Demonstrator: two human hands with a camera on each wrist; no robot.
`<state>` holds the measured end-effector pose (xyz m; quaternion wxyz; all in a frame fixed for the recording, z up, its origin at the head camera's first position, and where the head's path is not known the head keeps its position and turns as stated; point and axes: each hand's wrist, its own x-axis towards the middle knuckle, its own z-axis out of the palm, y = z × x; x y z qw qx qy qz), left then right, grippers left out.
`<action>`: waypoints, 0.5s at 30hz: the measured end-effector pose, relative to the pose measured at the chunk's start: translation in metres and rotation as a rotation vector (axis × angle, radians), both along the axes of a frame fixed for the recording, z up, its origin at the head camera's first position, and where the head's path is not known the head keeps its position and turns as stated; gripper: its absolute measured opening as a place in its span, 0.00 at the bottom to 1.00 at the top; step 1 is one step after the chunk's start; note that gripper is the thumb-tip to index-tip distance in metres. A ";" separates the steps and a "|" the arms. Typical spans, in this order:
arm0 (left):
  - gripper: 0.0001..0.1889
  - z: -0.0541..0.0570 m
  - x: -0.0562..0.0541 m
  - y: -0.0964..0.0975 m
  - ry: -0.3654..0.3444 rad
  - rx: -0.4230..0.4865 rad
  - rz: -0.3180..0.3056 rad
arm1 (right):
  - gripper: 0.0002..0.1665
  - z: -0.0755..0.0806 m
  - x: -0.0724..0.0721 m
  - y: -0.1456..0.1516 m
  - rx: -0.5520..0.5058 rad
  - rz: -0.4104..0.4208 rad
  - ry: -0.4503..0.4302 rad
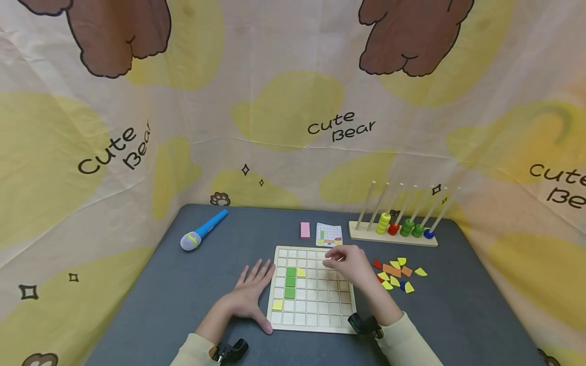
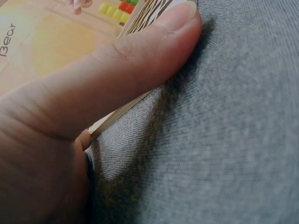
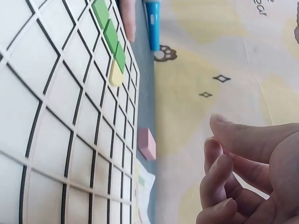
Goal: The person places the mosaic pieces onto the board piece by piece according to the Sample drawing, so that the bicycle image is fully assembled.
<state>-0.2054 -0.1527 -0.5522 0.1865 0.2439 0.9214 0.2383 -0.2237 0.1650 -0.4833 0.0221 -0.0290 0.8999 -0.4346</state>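
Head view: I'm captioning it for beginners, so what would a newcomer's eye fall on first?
Probably the pale board in the middle, with three green tiles in a column left of its centre, the left hand at its left edge and the right hand over its far right part. Next, likely the blue mic at far left, the ring rack at far right and the bright loose pieces nearer.

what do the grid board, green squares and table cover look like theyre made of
Grid board: probably wood, pale and matte, going by its light tan edge in the left wrist view.
Green squares: painted wood or plastic; the even colour and crisp edges leave it open.
Table cover: grey fabric, matte; fine ribbed texture shows close up.
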 end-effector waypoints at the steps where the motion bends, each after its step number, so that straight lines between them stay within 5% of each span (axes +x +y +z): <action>1: 0.81 0.000 0.000 0.000 0.000 0.000 0.000 | 0.09 -0.001 -0.001 0.003 0.000 -0.009 0.002; 15: 0.81 0.001 0.000 0.001 -0.002 0.006 -0.006 | 0.11 -0.003 -0.011 0.049 0.020 -0.097 0.025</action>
